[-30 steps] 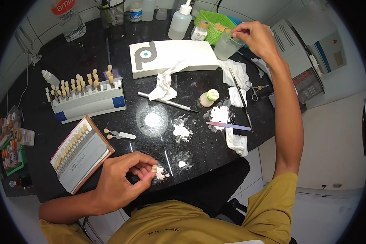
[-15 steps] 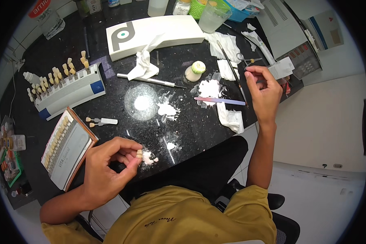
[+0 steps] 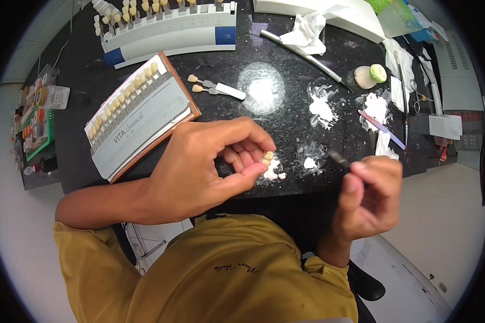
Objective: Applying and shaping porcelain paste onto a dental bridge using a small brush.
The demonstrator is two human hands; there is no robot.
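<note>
Between the thumb and fingertips of my left hand (image 3: pixel 207 156) is a small yellowish dental crown (image 3: pixel 267 158), apparently of joined teeth. My left hand hovers over the near table edge, beside a white powder heap (image 3: pixel 275 172). My right hand (image 3: pixel 371 196) is closed in a pinch at the table's near right. A slim tool with a short grey tip (image 3: pixel 337 156) sticks out of its fingertips toward the left; motion blurs it and its kind is unclear. A smaller white powder dab (image 3: pixel 309 162) lies between the two hands.
An open tooth shade guide (image 3: pixel 145 121) and a shade-tab rack (image 3: pixel 172 40) stand on the left. Two loose tabs (image 3: pixel 213 88) lie nearby. Farther right are a metal-handled knife (image 3: pixel 307 56), more powder (image 3: pixel 322 107), a green-capped bottle (image 3: pixel 366 77), a purple stick (image 3: pixel 382 129) and scissors (image 3: pixel 416 99).
My right hand has come from beside the scissors back toward my left hand, with the grey-tipped tool now showing. The head view has shifted left; my left hand keeps hold of the crown.
</note>
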